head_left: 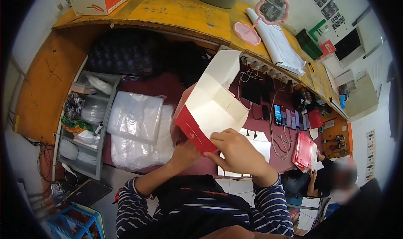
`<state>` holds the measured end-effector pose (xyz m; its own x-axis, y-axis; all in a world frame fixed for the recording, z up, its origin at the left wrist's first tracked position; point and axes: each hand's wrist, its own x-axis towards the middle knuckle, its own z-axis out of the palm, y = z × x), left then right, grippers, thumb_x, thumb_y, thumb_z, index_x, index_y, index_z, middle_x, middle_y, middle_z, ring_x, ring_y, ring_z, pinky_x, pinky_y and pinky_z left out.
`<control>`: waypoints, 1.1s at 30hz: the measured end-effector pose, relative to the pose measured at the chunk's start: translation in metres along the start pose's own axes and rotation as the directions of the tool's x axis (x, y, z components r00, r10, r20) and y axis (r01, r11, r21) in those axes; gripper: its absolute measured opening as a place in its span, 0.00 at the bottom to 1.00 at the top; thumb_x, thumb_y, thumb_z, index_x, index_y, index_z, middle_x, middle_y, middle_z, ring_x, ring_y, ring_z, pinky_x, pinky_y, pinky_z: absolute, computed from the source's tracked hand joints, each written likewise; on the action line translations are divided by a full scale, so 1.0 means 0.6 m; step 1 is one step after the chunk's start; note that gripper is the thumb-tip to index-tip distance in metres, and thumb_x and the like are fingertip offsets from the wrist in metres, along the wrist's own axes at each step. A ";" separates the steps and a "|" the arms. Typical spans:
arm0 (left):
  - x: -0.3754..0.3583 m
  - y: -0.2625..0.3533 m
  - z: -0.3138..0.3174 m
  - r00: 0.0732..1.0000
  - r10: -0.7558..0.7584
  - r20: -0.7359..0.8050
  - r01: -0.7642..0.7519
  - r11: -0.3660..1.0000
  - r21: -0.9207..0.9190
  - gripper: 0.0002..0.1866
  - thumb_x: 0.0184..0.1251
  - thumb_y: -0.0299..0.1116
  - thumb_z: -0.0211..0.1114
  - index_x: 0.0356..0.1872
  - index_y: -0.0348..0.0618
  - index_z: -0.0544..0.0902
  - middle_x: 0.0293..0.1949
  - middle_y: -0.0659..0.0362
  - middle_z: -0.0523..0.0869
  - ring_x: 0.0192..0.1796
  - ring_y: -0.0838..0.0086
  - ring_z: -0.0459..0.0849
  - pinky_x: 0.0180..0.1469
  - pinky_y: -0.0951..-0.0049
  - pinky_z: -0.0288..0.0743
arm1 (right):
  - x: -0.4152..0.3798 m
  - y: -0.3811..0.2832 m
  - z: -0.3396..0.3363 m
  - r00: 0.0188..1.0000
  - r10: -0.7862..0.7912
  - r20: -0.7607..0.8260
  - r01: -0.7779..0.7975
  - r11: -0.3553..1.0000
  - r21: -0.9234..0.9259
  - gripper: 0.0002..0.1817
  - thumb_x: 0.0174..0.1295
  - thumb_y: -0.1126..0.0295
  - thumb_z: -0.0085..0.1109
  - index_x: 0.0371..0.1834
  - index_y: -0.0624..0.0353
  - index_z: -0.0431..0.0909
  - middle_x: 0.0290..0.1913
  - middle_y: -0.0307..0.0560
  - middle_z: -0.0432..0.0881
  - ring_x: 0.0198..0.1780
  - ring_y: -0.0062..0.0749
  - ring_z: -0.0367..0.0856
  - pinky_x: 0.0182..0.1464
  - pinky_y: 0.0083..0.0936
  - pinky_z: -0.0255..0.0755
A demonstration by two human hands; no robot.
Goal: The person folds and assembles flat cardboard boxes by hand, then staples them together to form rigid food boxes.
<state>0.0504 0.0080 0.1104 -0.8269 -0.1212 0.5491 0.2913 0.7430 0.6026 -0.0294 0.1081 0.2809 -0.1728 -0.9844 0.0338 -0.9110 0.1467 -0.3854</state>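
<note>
A cardboard box (216, 109), red outside and white inside, is tilted in front of me with its lid flap standing up at the far end. My right hand (239, 151) is closed on its near right edge, thumb on the red outer side and fingers over the rim. At the lower left corner my left hand (184, 155) is closed against the box, its fingertips partly hidden by the red wall. Flat white box blanks (258, 146) lie under and beside my right hand. Left of the box are stacks of clear plastic bags (134, 117).
A grey organizer tray (107, 134) with packaged items stands at the left. Several phones (289, 118) and cables lie to the right. Another person (312, 184) handles red box blanks (304, 151). A yellow shelf (180, 12) overhangs the back, bearing a pink mirror (272, 8).
</note>
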 end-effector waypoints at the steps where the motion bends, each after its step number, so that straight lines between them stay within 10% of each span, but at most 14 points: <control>1: -0.001 0.005 -0.004 0.999 0.038 -0.001 -0.038 0.993 0.111 0.10 0.45 0.30 0.57 0.33 0.47 0.78 0.34 0.60 0.76 0.33 0.71 0.77 0.26 0.76 0.72 | 0.001 0.008 0.013 1.000 0.008 -0.002 -0.008 1.000 -0.005 0.09 0.50 0.68 0.54 0.24 0.64 0.73 0.23 0.46 0.71 0.26 0.40 0.70 0.35 0.28 0.63; 21: 0.002 -0.009 -0.041 0.972 0.224 -0.066 -0.214 0.968 0.133 0.09 0.38 0.26 0.62 0.26 0.46 0.81 0.25 0.65 0.78 0.22 0.75 0.74 0.20 0.78 0.67 | -0.022 0.063 0.109 0.986 0.156 -0.052 -0.164 0.965 -0.204 0.10 0.51 0.67 0.52 0.19 0.63 0.73 0.24 0.51 0.72 0.23 0.46 0.74 0.27 0.35 0.69; 26: 0.001 -0.003 -0.031 0.966 0.249 -0.068 -0.231 0.952 0.201 0.10 0.40 0.30 0.60 0.29 0.49 0.80 0.26 0.67 0.75 0.22 0.79 0.71 0.19 0.82 0.65 | 0.018 0.059 0.070 0.936 0.295 0.194 -0.275 0.953 -0.126 0.15 0.53 0.62 0.51 0.34 0.64 0.70 0.21 0.52 0.75 0.25 0.45 0.76 0.27 0.36 0.69; 29: -0.002 0.000 -0.033 0.967 0.251 0.044 -0.255 0.937 0.241 0.10 0.44 0.29 0.58 0.31 0.48 0.79 0.29 0.64 0.75 0.24 0.76 0.74 0.20 0.80 0.69 | 0.045 0.060 0.095 0.966 0.251 0.065 -0.231 0.945 -0.230 0.12 0.49 0.68 0.50 0.34 0.65 0.67 0.18 0.53 0.75 0.23 0.44 0.77 0.24 0.33 0.70; 33: 0.002 -0.027 -0.039 0.995 -0.101 0.009 0.088 0.900 0.426 0.14 0.48 0.26 0.53 0.40 0.44 0.75 0.37 0.61 0.73 0.25 0.70 0.78 0.23 0.75 0.74 | 0.054 0.035 0.093 0.957 0.282 0.061 -0.239 0.893 -0.381 0.06 0.45 0.73 0.51 0.22 0.65 0.70 0.18 0.50 0.76 0.21 0.39 0.78 0.21 0.27 0.72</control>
<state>0.0558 -0.0193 0.1149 -0.8561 -0.1898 0.4806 -0.0150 0.9388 0.3440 -0.0331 0.0739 0.2227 -0.3997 -0.9069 -0.1329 -0.9150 0.4034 -0.0005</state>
